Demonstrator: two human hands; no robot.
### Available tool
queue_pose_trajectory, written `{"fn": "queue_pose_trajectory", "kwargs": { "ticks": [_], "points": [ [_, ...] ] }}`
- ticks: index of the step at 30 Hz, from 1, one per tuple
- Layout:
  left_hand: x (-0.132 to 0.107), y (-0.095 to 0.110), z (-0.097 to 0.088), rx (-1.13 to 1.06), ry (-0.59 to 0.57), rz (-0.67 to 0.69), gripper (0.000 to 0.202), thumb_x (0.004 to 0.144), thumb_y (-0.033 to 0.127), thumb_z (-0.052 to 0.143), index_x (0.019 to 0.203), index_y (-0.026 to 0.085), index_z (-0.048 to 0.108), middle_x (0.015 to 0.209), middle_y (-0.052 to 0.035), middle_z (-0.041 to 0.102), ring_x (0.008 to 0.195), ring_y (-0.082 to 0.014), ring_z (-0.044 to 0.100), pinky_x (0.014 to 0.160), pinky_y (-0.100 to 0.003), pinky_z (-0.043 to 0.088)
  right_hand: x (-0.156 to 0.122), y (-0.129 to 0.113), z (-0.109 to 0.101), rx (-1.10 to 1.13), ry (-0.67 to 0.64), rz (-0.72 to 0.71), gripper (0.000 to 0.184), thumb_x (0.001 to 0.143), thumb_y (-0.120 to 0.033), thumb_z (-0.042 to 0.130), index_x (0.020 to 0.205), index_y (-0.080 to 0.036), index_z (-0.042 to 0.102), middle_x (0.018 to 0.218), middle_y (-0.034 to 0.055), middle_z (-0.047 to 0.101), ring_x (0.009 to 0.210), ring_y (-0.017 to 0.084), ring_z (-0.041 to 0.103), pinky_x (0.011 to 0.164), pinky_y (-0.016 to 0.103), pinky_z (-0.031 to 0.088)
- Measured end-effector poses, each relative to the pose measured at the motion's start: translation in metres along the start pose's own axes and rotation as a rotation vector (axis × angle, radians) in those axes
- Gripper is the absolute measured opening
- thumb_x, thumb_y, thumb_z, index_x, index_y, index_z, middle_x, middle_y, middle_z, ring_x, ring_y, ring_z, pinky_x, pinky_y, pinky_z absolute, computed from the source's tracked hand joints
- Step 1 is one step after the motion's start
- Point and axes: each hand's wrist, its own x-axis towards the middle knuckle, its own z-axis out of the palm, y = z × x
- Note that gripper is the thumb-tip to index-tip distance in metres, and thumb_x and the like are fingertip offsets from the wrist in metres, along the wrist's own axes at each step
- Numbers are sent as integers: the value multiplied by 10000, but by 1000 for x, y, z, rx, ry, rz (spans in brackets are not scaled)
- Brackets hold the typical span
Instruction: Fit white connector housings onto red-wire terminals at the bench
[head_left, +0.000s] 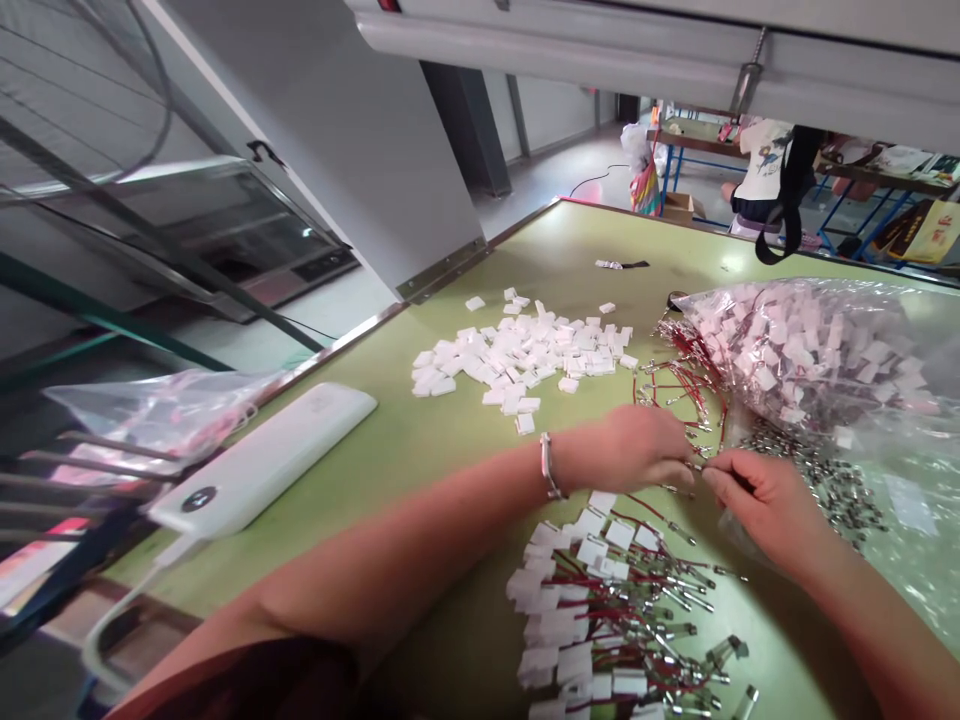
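Observation:
My left hand (641, 447), with a bracelet (552, 466) at the wrist, reaches across to the right, its fingers pinched together. Its fingertips almost meet those of my right hand (765, 500), also closed in a pinch. Whatever small piece sits between them is too tiny to make out. Red wires (679, 385) with metal ends lie just beyond the hands. A heap of small metal parts (817, 475) spreads beside my right hand. Below the hands, white tabs (559, 627) on red wires with glass-and-metal tubes (679, 590) lie in a layered row.
White plastic pieces (517, 350) are scattered mid-table. A clear bag (832, 350) of similar pieces lies at right. A white power bank (266, 460) with a cable (135, 600) rests at the left edge. A metal bar (600, 50) hangs overhead. Another person (769, 165) sits far behind.

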Motion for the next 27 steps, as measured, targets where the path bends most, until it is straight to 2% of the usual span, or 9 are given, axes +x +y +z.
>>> {"fn": "queue_pose_trajectory", "kwargs": {
  "ticks": [2,4,9,14,16,18,21,24,27],
  "points": [
    [-1,-10,-8,-147,74,-31,191,923,300,505,941,200,668,874,-39,678,834,-146,582,765,-277,440,0,1,-3,-51,-42,-46,245,889,-270,478,732,-214,658,629,1,656,566,115,568,551,248,424],
    [-3,-17,-8,-188,77,-116,177,901,260,514,936,202,678,887,-40,678,839,-144,583,787,-280,439,0,2,-3,-96,-92,-64,254,908,-268,471,776,-233,685,690,8,694,609,126,604,579,258,451],
    [0,-18,22,5,-16,-267,181,858,159,499,875,175,679,879,-61,649,829,-178,571,744,-311,437,-1,6,-5,-268,-91,-67,213,896,-296,519,928,-269,728,853,32,754,695,175,668,627,309,503],
    [8,-18,43,187,54,-333,243,907,114,429,885,148,669,895,-83,628,866,-197,558,728,-315,443,-3,19,-44,-321,106,-4,273,902,-411,497,931,-271,729,865,19,752,698,172,668,627,291,493],
    [8,-21,43,174,99,-308,254,915,116,433,868,154,679,884,-76,623,881,-198,553,751,-320,448,-4,28,-60,-421,105,77,287,893,-428,494,884,-268,732,809,12,744,640,173,647,563,282,460],
    [7,-25,41,92,181,-298,258,937,165,443,858,169,688,862,-60,618,880,-190,551,777,-321,456,-5,35,-66,-543,17,134,270,884,-390,495,840,-269,733,778,7,733,612,174,630,521,274,420],
    [5,-25,36,-55,377,-261,207,931,207,479,865,182,674,893,-47,614,920,-180,543,847,-328,460,-2,44,-59,-655,-96,97,238,876,-301,499,856,-269,734,823,13,719,655,170,632,546,269,410],
    [3,-19,27,-184,557,-221,160,923,193,464,891,175,619,991,-58,615,988,-174,538,906,-340,453,4,50,-45,-715,-49,0,234,874,-246,505,967,-261,719,944,38,690,738,168,635,608,272,430],
    [3,-10,19,-330,562,-322,191,949,195,373,934,168,562,917,-53,621,837,-139,563,793,-303,483,9,56,-34,-775,-26,-53,220,878,-232,510,992,-238,698,986,57,656,805,180,628,638,278,437]
  ]
}}
